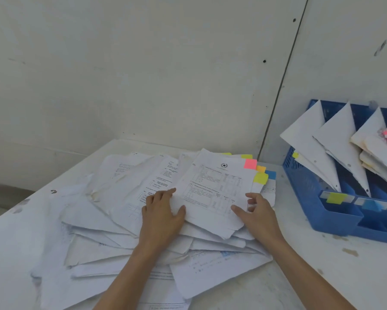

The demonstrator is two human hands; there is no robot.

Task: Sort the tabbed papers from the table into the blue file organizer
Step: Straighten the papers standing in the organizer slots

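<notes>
Both hands sit on the heap in front of me. My left hand [163, 211] lies fairly flat, fingers straight on the lower papers and thumb laid over the left edge of the top sheet [212, 193]; I read that as pinning the loose papers [112, 220] so they do not slide. My right hand [258, 212] has its thumb on the sheet's right edge and its fingers curled at that edge, which looks like a pinch, though I cannot see whether the fingertips are underneath.

That sheet carries a pink tab [250, 164] at its far right corner, with a yellow-green tab [260, 178] and others fanned out from the sheets below it. Holding the sheet by its near edges keeps those tabs in my view, so I can read the colour before choosing a slot.

On the right of the desk [335, 276], apart from the heap, stands the blue file organizer [335, 217]. Its slots already hold leaning sheets [308, 139], and its near rim carries coloured labels, among them yellow [335, 197] and blue [371, 204]. I judge the sorting partly done, with most of the heap yet to go.
</notes>
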